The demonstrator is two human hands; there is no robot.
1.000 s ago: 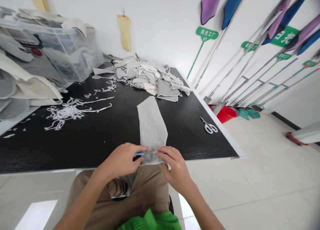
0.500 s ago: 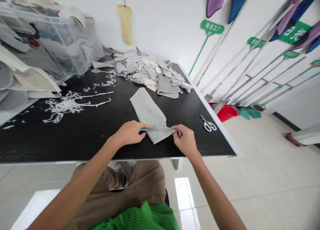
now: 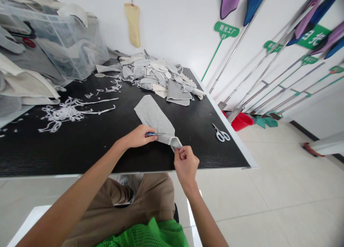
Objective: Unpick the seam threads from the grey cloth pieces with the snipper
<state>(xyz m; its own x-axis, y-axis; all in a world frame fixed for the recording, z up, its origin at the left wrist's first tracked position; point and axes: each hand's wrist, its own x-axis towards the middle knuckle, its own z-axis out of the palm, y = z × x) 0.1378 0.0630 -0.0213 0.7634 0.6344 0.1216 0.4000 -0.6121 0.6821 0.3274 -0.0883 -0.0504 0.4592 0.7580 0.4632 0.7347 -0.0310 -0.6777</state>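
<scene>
Ideally with light tension, the right hand point(image 3: 186, 163) pinches the near end of the grey cloth point(image 3: 154, 116) on the black table point(image 3: 80, 150), near its front edge; farther in, the left hand point(image 3: 141, 136) clasps a blue-handled tool point(image 3: 151, 134), best angled shallow.

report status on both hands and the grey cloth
Left hand holding slim blue-handled tool. Right hand pinching near end of grey cloth. Scissors off to the right, not in the way.
</scene>
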